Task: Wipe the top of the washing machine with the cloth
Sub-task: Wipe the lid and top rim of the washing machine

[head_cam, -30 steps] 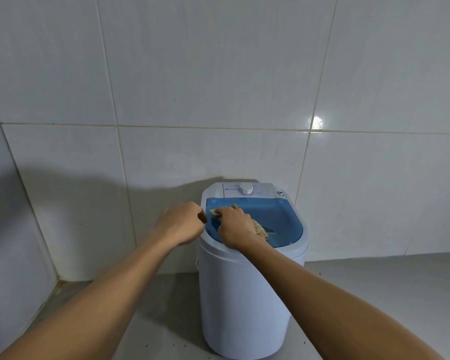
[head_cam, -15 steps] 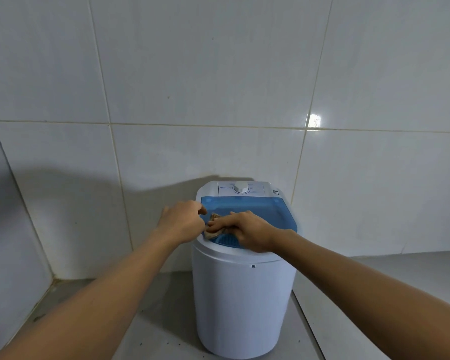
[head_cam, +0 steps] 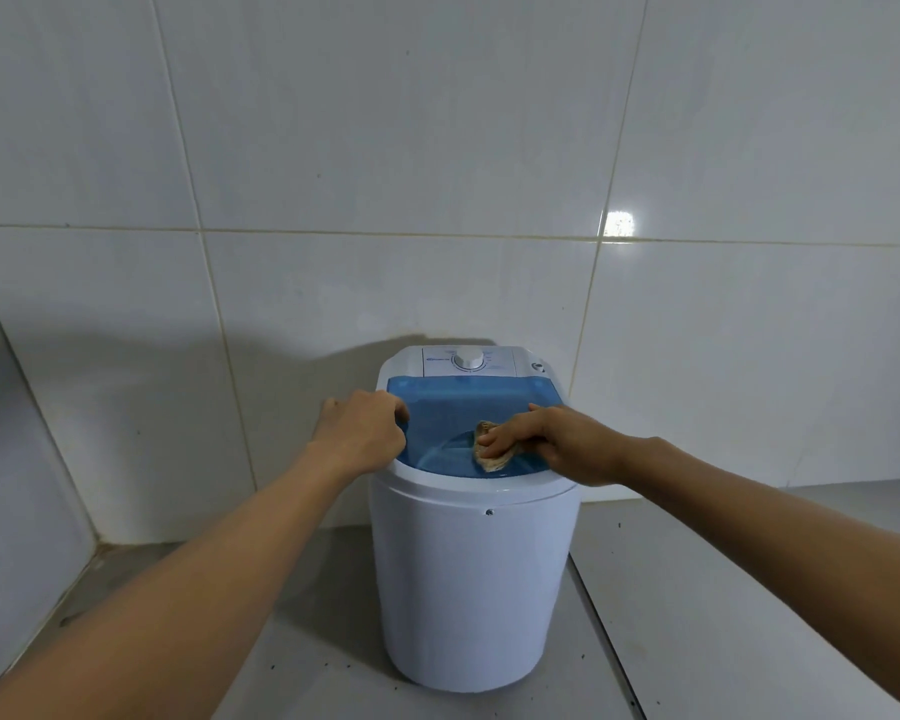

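Observation:
A small white washing machine (head_cam: 468, 589) stands on the floor against the tiled wall. Its top has a blue translucent lid (head_cam: 453, 407) and a white control dial (head_cam: 468, 359) at the back. My right hand (head_cam: 557, 444) presses a crumpled tan cloth (head_cam: 489, 454) flat onto the front middle of the lid. Most of the cloth is hidden under my fingers. My left hand (head_cam: 362, 433) is curled over the left rim of the machine's top, gripping it.
White tiled walls (head_cam: 437, 174) rise behind the machine and meet in a corner on the left. The grey floor (head_cam: 697, 589) carries dark specks and a seam line running to the right of the machine.
My right hand has slid the cloth from the lid's left edge toward the front middle. The left hand stays on the left rim. The view has shifted slightly.

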